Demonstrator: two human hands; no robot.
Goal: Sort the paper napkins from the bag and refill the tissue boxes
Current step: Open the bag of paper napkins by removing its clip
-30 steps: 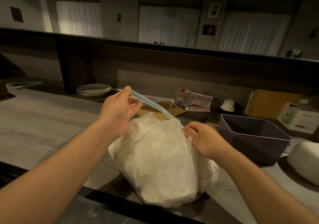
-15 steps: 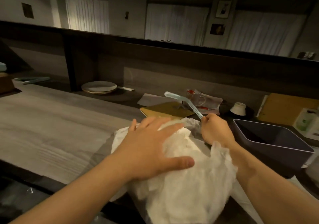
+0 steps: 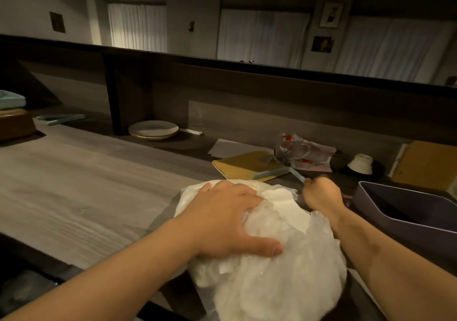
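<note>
Bag of clear crinkled plastic, stuffed with white paper napkins, lying on the desk at its near edge, toward the right. Left hand laid over the top of the bag, palm down, fingers spread and lightly bent into the plastic, thumb stretched along the near side. Right hand just beyond the bag's far right side, fingers curled tight, pinching one end of a pale blue strip. Strip running up and left from the fist, bent partway, its far end lying over a yellow-brown folder. White napkin layers showing at the bag's open mouth between the two hands.

Dark purple bin to the right of the right forearm, near the desk's right edge, interior in shadow. Stack of pale plates on the lower ledge along the far edge. Glass mug on crumpled wrapping beyond the folder, small white bowl upside down to its right. Brown box with a light blue container on top at the far left corner.
</note>
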